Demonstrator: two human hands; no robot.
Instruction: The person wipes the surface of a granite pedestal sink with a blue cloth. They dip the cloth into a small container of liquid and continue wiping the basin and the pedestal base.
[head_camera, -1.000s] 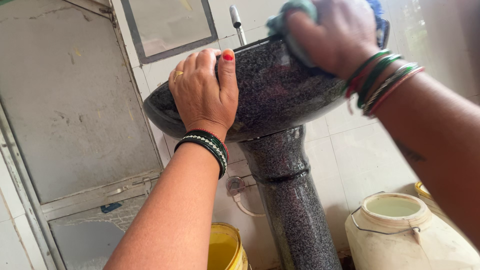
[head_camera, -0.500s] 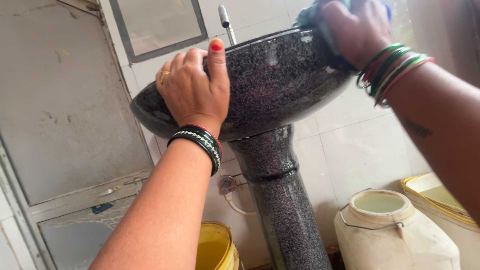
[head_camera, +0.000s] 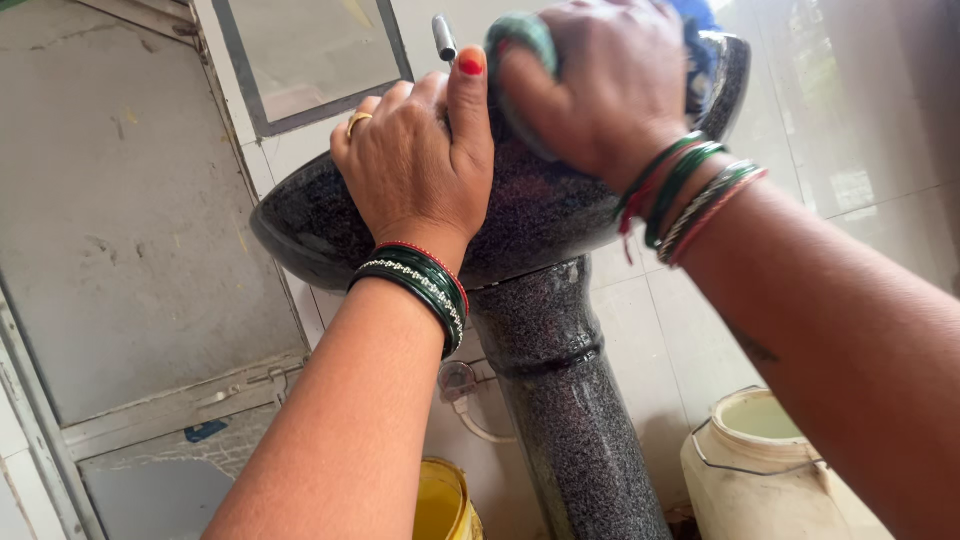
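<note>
Left hand (head_camera: 415, 165): I'm gripping the basin (head_camera: 550, 200) rim, thumb up.
Right hand (head_camera: 605, 85): clenched on a cloth (head_camera: 515, 35), pressed against the basin's near wall.
Below: pedestal (head_camera: 570, 400); yellow bucket (head_camera: 445, 500) left, white jar (head_camera: 760, 470) right.

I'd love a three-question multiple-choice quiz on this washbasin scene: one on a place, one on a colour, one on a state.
1. Where is the yellow bucket?
A. On the basin
B. On the floor left of the pedestal
C. Hung on the tap

2. What colour is the left hand thumbnail?
A. Red
B. Blue
C. Unpainted

3. What is the right hand doing?
A. Hanging free
B. Pressing a cloth on the basin
C. Gripping the white can

Answers: B, it stands low beside the pedestal; A, red polish shows; B, cloth bunched under its fingers.
</note>
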